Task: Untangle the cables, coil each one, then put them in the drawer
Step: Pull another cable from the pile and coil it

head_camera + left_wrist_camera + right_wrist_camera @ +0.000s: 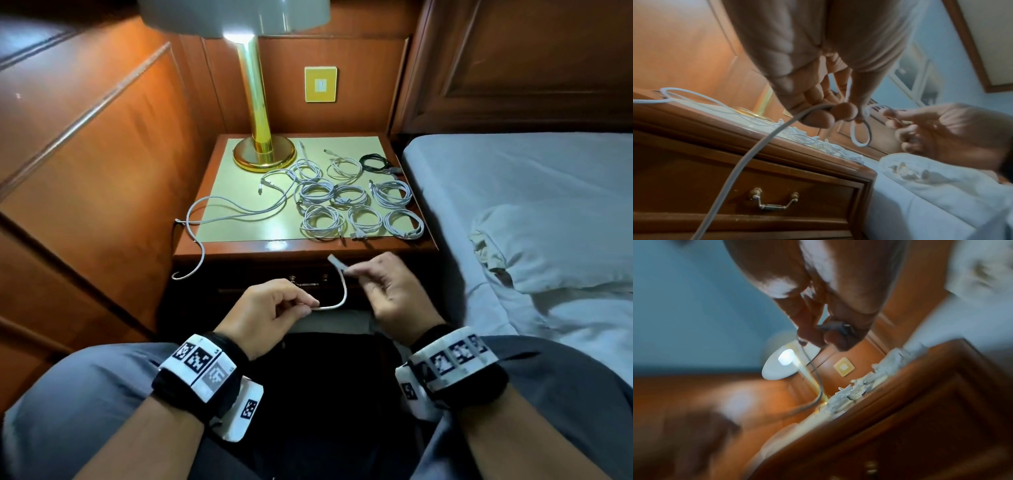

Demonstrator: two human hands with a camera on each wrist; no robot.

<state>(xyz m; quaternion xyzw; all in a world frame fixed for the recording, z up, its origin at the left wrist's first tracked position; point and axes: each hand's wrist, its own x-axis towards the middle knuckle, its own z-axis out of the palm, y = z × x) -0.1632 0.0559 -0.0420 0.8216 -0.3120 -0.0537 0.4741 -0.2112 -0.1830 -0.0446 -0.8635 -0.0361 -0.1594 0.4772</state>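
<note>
In front of the closed drawer of the nightstand, the left hand is pinching a white cable between thumb and forefinger, while the right hand is pinching its plug end with curled fingers. Coiled cables are lying on the nightstand top beside the lamp.

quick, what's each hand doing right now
Left hand: closed, pinching the white cable between thumb and fingertips.
Right hand: closed, pinching the same cable just below its plug end.
</note>
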